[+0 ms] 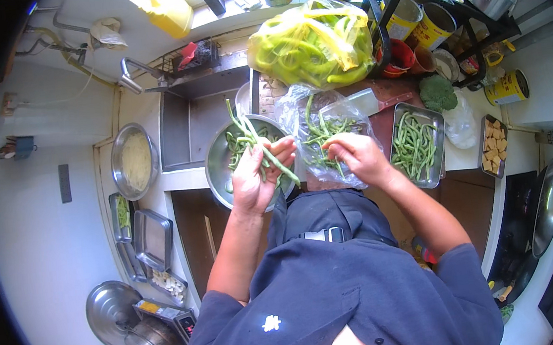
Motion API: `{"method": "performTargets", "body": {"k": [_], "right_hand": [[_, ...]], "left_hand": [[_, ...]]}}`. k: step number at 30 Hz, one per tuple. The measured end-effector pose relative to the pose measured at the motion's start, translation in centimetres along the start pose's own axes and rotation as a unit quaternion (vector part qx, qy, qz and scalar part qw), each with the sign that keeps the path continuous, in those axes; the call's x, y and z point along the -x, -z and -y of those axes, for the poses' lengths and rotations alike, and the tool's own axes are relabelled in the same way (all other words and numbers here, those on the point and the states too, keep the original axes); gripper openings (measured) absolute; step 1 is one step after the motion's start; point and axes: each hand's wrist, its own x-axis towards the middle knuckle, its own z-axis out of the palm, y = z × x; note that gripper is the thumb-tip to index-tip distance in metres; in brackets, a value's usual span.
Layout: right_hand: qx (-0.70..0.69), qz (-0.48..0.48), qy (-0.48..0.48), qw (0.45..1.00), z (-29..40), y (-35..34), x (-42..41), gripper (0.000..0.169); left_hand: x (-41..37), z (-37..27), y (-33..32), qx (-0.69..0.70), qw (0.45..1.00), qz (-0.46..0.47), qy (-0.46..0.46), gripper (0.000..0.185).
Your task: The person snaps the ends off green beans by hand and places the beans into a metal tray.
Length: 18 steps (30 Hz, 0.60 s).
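My left hand (257, 177), palm up, holds several long green beans (253, 135) above a round steel bowl (214, 171) with more beans in it. My right hand (357, 157) is held with its fingers curled together over a thin clear plastic bag (292, 106); whether something small is between the fingertips cannot be told. Green beans (325, 130) lie on this bag, which rests on a reddish board. Right of it, a rectangular steel tray (396, 128) holds bean pieces (416, 144). Behind the bag lies a cleaver (364, 103).
A yellow plastic bag of green peppers (314, 44) stands at the back, left of a black rack (376, 18). Broccoli (437, 93) sits behind the bean tray. A steel sink (178, 132) lies back left. A basin (134, 161) and trays line the left counter; a wok (547, 209) stands right.
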Motion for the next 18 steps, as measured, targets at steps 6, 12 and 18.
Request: {"method": "performTargets", "body": {"k": [6,12,18], "right_hand": [[-0.167,-0.005,-0.063,0.984,2.8,-3.1,0.5,0.023],[0.004,-0.055,-0.029,0.998,4.6,-2.7,1.2,0.016],[0.219,-0.009,0.163,0.962,3.8,-1.3,0.7,0.015]], "left_hand": [[-0.9,1.2,-1.8,0.048,0.998,-0.019,-0.034,0.025],[-1.6,2.2,-3.0,0.059,0.996,-0.03,-0.058,0.026],[-1.6,2.8,-2.9,0.006,0.998,-0.043,-0.049,0.023]]}}
